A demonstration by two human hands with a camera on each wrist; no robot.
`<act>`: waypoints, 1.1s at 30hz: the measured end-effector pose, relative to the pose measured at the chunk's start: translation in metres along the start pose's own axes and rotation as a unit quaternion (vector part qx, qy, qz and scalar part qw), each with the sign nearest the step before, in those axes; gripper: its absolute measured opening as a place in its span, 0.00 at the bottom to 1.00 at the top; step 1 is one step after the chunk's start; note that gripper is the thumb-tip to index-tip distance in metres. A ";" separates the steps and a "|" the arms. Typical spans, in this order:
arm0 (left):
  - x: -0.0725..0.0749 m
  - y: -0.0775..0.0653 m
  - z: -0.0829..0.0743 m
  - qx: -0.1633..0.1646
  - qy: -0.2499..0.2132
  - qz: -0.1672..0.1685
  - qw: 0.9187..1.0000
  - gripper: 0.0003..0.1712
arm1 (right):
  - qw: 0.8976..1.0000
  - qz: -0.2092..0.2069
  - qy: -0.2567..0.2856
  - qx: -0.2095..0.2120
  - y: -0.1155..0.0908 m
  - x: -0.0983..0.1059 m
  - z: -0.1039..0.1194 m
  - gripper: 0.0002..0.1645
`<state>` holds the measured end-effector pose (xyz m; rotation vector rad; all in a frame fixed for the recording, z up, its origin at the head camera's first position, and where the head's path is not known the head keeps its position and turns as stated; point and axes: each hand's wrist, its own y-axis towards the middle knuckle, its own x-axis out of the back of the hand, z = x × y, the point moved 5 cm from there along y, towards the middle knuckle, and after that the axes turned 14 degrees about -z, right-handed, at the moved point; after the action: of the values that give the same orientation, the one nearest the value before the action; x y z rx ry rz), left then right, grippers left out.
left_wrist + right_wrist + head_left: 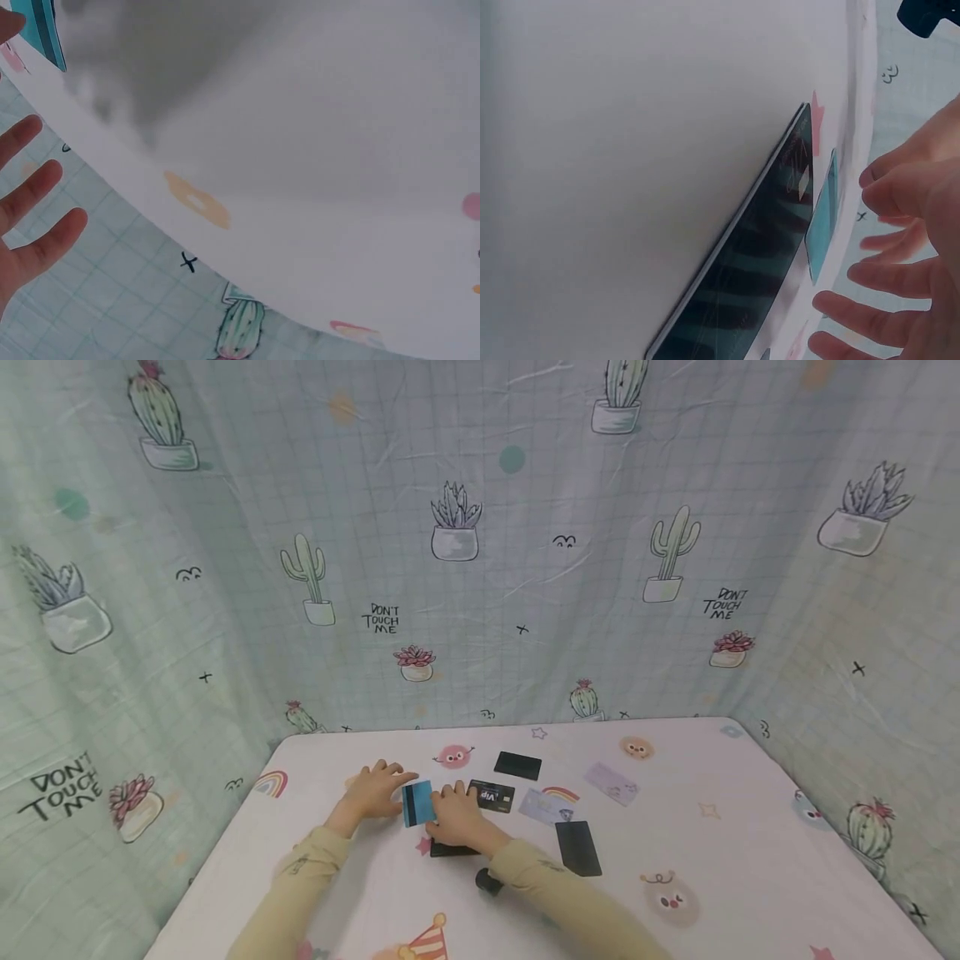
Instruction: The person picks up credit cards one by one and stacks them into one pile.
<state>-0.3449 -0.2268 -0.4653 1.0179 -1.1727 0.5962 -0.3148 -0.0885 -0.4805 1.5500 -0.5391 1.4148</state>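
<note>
A light blue card [418, 803] with a dark stripe lies on the table between my two hands. To its left, my left hand [372, 790] has its fingers spread; a fingertip comes close to the card's edge [41, 34] in the left wrist view, and I cannot tell if they touch. My right hand [457, 817] is at the card's right side, fingers loosely bent and apart, with nothing visible between them. Under the right hand lies a glossy black flat rectangle [742, 255], partly hidden in the head view. A black card marked "Vip" [491, 796] is just beyond the right fingers.
Farther right lie a black card [518, 766], two pale purple cards, one nearer [546, 807] and one farther [611, 783], and another black rectangle [578, 848]. A small black object [489, 882] shows beside the right wrist. A cactus-print curtain [525, 610] surrounds the table.
</note>
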 end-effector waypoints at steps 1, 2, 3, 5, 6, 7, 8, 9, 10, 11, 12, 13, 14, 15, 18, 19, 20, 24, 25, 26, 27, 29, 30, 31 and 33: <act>0.000 0.001 -0.002 -0.001 -0.002 0.004 1.000 0.30 | 1.000 0.001 -0.002 -0.003 0.001 -0.001 0.001 0.28; 0.000 0.002 -0.003 -0.001 -0.003 0.008 1.000 0.30 | 1.000 0.003 -0.005 -0.005 0.001 -0.003 0.001 0.28; 0.000 0.002 -0.004 -0.001 -0.003 0.012 1.000 0.30 | 1.000 0.006 -0.007 -0.008 0.001 -0.004 0.002 0.28; -0.001 0.003 -0.006 -0.002 -0.001 0.018 1.000 0.31 | 1.000 0.014 -0.008 -0.014 0.002 -0.006 0.004 0.28; -0.002 0.004 -0.007 -0.002 0.002 0.020 1.000 0.31 | 1.000 0.018 -0.010 -0.015 0.002 -0.007 0.005 0.28; -0.003 0.004 -0.007 -0.004 0.005 0.021 1.000 0.31 | 1.000 0.022 -0.010 -0.018 0.002 -0.008 0.006 0.28; -0.004 0.004 -0.007 -0.004 0.008 0.024 1.000 0.31 | 0.999 0.025 -0.011 -0.020 0.002 -0.009 0.007 0.28; -0.005 0.005 -0.007 -0.004 0.011 0.027 1.000 0.31 | 0.999 0.027 -0.012 -0.021 0.002 -0.009 0.008 0.27; -0.007 0.005 -0.006 -0.002 0.014 0.030 0.999 0.31 | 0.999 0.027 -0.014 -0.022 0.002 -0.010 0.008 0.27; -0.008 0.005 -0.006 0.001 0.014 0.032 0.999 0.31 | 0.999 0.028 -0.016 -0.022 0.002 -0.011 0.009 0.27; -0.010 0.005 -0.006 0.005 0.014 0.035 0.999 0.31 | 0.999 0.029 -0.021 -0.021 0.002 -0.012 0.009 0.26; -0.012 0.005 -0.005 0.009 0.013 0.037 0.999 0.31 | 0.999 0.031 -0.025 -0.019 0.001 -0.012 0.010 0.26; -0.013 0.005 -0.004 0.016 0.010 0.040 0.999 0.31 | 0.999 0.032 -0.028 -0.017 0.001 -0.013 0.010 0.26; -0.015 0.005 -0.004 0.022 0.008 0.043 0.999 0.31 | 0.999 0.033 -0.033 -0.013 0.001 -0.013 0.011 0.26; -0.019 0.005 -0.001 0.038 0.004 0.048 0.998 0.30 | 0.998 0.037 -0.050 -0.003 0.000 -0.014 0.011 0.26; -0.020 0.004 -0.001 0.041 0.005 0.048 0.998 0.30 | 0.998 0.038 -0.053 0.000 0.000 -0.014 0.011 0.25; -0.021 0.004 0.000 0.044 0.006 0.048 0.998 0.30 | 0.998 0.037 -0.055 0.001 0.000 -0.014 0.011 0.25; -0.022 0.003 0.001 0.047 0.006 0.039 0.998 0.29 | 0.997 0.032 -0.064 0.001 0.000 -0.014 0.009 0.24; -0.022 0.002 0.001 0.045 0.006 0.036 0.998 0.28 | 0.997 0.029 -0.066 0.000 0.001 -0.015 0.009 0.24; -0.022 0.002 0.002 0.043 0.005 0.034 0.998 0.28 | 0.997 0.027 -0.067 0.000 0.001 -0.015 0.009 0.24; -0.021 0.000 0.002 0.041 0.002 0.031 0.999 0.28 | 0.997 0.024 -0.068 0.001 0.001 -0.015 0.008 0.25; -0.021 -0.002 0.002 0.034 -0.002 0.025 0.999 0.27 | 0.998 0.022 -0.067 0.002 0.003 -0.016 0.008 0.26; -0.020 -0.003 0.001 0.029 -0.005 0.021 0.999 0.27 | 0.998 0.021 -0.065 0.003 0.003 -0.016 0.008 0.27; -0.020 -0.004 0.001 0.025 -0.007 0.018 1.000 0.27 | 0.998 0.019 -0.064 0.004 0.003 -0.017 0.008 0.27; -0.018 -0.006 0.000 0.015 -0.013 0.010 1.000 0.25 | 0.998 0.015 -0.066 0.007 0.004 -0.017 0.008 0.27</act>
<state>-0.3458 -0.2278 -0.4848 1.0430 -1.2005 0.6206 -0.3184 -0.1018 -0.4943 1.6605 -0.6362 1.3478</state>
